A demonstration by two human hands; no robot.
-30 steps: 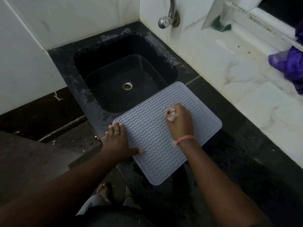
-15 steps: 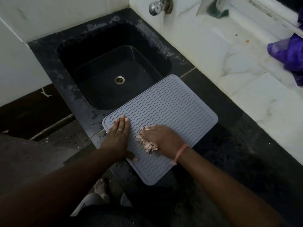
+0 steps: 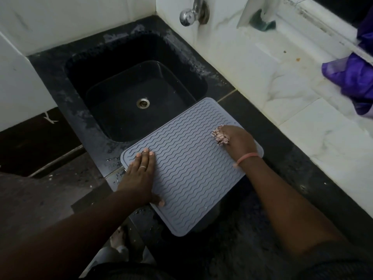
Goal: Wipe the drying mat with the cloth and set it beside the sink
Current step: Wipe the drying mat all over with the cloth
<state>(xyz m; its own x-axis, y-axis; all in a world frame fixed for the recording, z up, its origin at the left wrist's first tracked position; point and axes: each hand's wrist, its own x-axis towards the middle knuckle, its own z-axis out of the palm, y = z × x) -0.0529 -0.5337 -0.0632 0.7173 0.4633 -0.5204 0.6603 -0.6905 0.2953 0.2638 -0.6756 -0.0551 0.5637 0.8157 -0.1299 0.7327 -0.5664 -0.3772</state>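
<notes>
Only the head view to go on, so here's how it looks from up top. The drying mat (image 3: 189,168) lies flat on the dark table (image 3: 282,178), turned like a diamond, with its long axis running from about 7 o'clock up to 1 o'clock. Its 11 o'clock edge sits right at the lip of the sink (image 3: 129,93), maybe hanging over it a touch, hard to call.

My left hand (image 3: 139,174) is spread flat on the mat's 9 o'clock corner, fingers straight, just pinning it down. My right hand (image 3: 238,142) is up near the 2 o'clock edge with its fingers curled round a bunched pinkish cloth (image 3: 220,136), pressed onto the ribbed surface.

What matters next, I reckon: nearly all the unwiped mat lies at 8 o'clock from the cloth, back toward me along that long axis. So the right hand does the stroke and the left stays as anchor. For the final placing the left is the nearer one to the sink.

There's a tap (image 3: 189,15) at 12 o'clock and something purple (image 3: 351,77) at 2 o'clock.
</notes>
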